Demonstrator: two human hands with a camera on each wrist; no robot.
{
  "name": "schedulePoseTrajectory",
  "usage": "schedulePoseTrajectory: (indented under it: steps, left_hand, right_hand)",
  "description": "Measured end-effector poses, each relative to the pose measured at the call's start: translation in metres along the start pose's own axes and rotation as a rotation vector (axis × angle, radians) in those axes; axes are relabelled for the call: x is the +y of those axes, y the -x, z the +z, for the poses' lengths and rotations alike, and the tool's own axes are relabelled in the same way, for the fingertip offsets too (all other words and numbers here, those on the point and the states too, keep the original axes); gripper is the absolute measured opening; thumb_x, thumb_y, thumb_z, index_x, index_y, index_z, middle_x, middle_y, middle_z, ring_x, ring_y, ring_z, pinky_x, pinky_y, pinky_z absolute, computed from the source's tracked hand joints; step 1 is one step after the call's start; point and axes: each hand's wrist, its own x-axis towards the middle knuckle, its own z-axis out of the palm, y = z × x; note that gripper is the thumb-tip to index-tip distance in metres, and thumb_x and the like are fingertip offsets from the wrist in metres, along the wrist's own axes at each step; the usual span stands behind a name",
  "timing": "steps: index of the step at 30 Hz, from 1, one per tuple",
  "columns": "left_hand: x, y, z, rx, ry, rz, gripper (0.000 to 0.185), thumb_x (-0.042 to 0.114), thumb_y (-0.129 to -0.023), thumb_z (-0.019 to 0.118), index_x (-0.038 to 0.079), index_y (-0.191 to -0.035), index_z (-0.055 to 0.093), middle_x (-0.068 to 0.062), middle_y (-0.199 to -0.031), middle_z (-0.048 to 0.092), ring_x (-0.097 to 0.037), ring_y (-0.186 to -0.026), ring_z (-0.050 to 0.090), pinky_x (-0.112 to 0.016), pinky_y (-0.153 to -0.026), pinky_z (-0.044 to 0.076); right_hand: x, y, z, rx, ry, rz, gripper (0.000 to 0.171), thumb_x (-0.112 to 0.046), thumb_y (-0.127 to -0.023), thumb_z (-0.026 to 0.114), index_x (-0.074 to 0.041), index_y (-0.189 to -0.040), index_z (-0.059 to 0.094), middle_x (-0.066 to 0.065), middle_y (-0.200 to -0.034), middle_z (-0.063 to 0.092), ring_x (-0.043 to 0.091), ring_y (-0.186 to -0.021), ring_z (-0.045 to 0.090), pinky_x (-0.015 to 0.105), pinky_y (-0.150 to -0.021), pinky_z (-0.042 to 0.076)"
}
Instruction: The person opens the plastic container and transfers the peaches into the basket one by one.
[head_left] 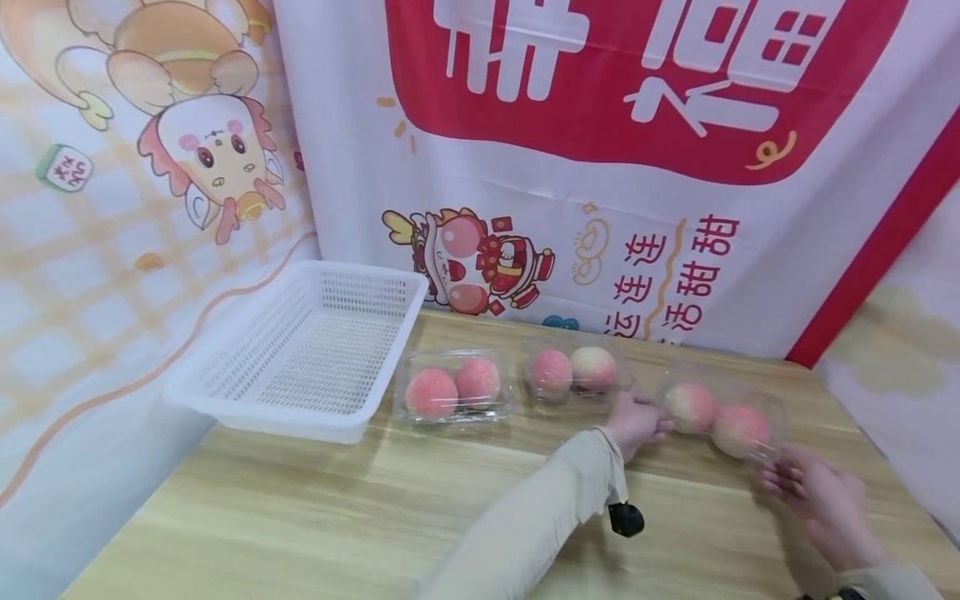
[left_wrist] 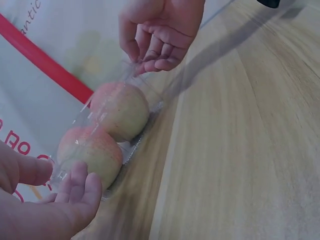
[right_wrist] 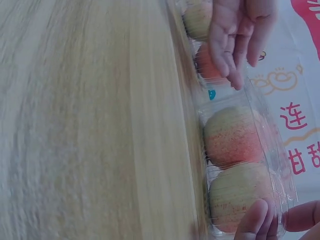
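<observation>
- At the far left of the wooden counter [head_left: 315, 500] we see a white plastic basket [head_left: 225, 392] with perforated walls, standing against the printed backdrop [head_left: 675, 208].
- Just right of the basket lies a clear clamshell box [head_left: 454, 386] with two pink peaches inside, side by side.
- Next along is a second clear box [head_left: 573, 370], also holding two peaches; it sits close to the first but apart from it.
- Our left hand [head_left: 636, 423] reaches in from a beige sleeve [head_left: 525, 517] and meets the left end of the third peach box [head_left: 720, 408]. In the left wrist view its fingers [left_wrist: 75, 187] are straight and relaxed, resting against the near end of the box, with the thumb held off to the side; they are not curled round it.
- The third peach box lies on the counter near the backdrop, rightmost of the three, turned at a slight angle to the others. Two peaches fill it, pink on top and pale green lower down.
- Our right hand [head_left: 813, 492] is at the right end of that box. Its fingers [left_wrist: 155, 52] are loosely bent and close together, tips touching the clear plastic edge; we cannot tell whether they truly pinch it.
- At the far right the counter ends beside a pale hanging cloth [head_left: 900, 350].
</observation>
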Motion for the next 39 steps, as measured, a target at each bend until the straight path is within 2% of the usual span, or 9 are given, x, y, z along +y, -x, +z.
schedulePoseTrajectory:
  steps: [3, 5, 10, 16, 22, 28, 34, 39]
  left_hand:
    - [-0.003, -0.002, -0.004, -0.010, 0.011, 0.005, 0.027, -0.016, -0.082, 0.058, -0.004, -0.107, 0.060, -0.014, -0.074, 0.067, -0.028, -0.073, 0.070, -0.036, -0.067, 0.060]
    - [-0.005, -0.003, -0.005, -0.017, 0.011, 0.017, 0.022, -0.014, -0.085, 0.058, -0.003, -0.103, 0.062, -0.014, -0.071, 0.066, -0.026, -0.070, 0.069, -0.038, -0.066, 0.060]
    - [-0.012, -0.007, -0.002, -0.040, 0.051, 0.034, 0.009, -0.007, -0.091, 0.059, -0.002, -0.098, 0.063, -0.014, -0.067, 0.062, -0.033, -0.071, 0.070, -0.047, -0.069, 0.059]
    - [-0.010, -0.005, -0.001, -0.076, 0.077, 0.003, 0.017, -0.014, -0.083, 0.058, -0.002, -0.096, 0.060, -0.019, -0.068, 0.065, -0.035, -0.072, 0.070, -0.045, -0.068, 0.060]
    - [-0.004, 0.001, -0.005, -0.162, 0.106, -0.042, 0.019, -0.015, -0.085, 0.058, 0.001, -0.094, 0.052, -0.016, -0.071, 0.063, -0.037, -0.074, 0.069, -0.046, -0.072, 0.059]
    - [-0.001, 0.008, -0.012, -0.230, 0.128, -0.053, 0.018, -0.014, -0.087, 0.059, 0.001, -0.095, 0.052, -0.017, -0.074, 0.063, -0.039, -0.079, 0.069, -0.049, -0.078, 0.058]
    - [0.006, 0.017, -0.022, -0.322, 0.167, -0.077, 0.016, -0.014, -0.088, 0.059, -0.002, -0.097, 0.052, -0.022, -0.077, 0.065, -0.041, -0.084, 0.069, -0.047, -0.078, 0.058]
    - [0.014, 0.024, -0.033, -0.380, 0.182, -0.079, 0.019, -0.014, -0.087, 0.059, -0.003, -0.100, 0.052, -0.022, -0.078, 0.066, -0.039, -0.085, 0.069, -0.044, -0.077, 0.059]
  right_hand:
    - [-0.001, 0.000, 0.003, 0.003, 0.017, 0.017, 0.025, -0.007, -0.099, 0.057, -0.008, -0.077, 0.069, 0.003, -0.077, 0.068, 0.014, -0.072, 0.066, 0.029, -0.069, 0.058]
    - [-0.002, 0.000, 0.004, 0.002, 0.009, 0.022, 0.024, -0.009, -0.098, 0.058, -0.008, -0.077, 0.069, 0.003, -0.077, 0.067, 0.014, -0.072, 0.066, 0.029, -0.069, 0.058]
    - [-0.004, 0.000, 0.001, -0.033, -0.036, 0.021, 0.024, -0.006, -0.098, 0.056, -0.005, -0.078, 0.068, 0.004, -0.076, 0.066, 0.014, -0.071, 0.065, 0.028, -0.068, 0.058]
    - [-0.006, -0.001, -0.009, -0.098, -0.098, 0.032, 0.027, -0.005, -0.101, 0.050, -0.005, -0.080, 0.068, 0.004, -0.077, 0.065, 0.014, -0.071, 0.062, 0.026, -0.066, 0.056]
    - [-0.009, -0.001, -0.017, -0.119, -0.102, 0.059, 0.025, -0.011, -0.102, 0.051, -0.007, -0.083, 0.066, 0.004, -0.080, 0.063, 0.014, -0.074, 0.061, 0.026, -0.068, 0.055]
    - [-0.010, 0.003, -0.020, -0.157, -0.101, 0.037, 0.024, -0.009, -0.103, 0.050, -0.006, -0.087, 0.066, 0.005, -0.082, 0.063, 0.015, -0.076, 0.061, 0.026, -0.069, 0.054]
    - [-0.013, 0.013, -0.017, -0.144, -0.126, 0.055, 0.023, -0.010, -0.103, 0.050, -0.008, -0.087, 0.067, 0.005, -0.084, 0.062, 0.015, -0.077, 0.061, 0.026, -0.070, 0.054]
    - [-0.013, 0.025, -0.010, -0.178, -0.154, 0.027, 0.024, -0.008, -0.103, 0.048, -0.006, -0.090, 0.068, 0.007, -0.086, 0.062, 0.017, -0.079, 0.061, 0.027, -0.071, 0.054]
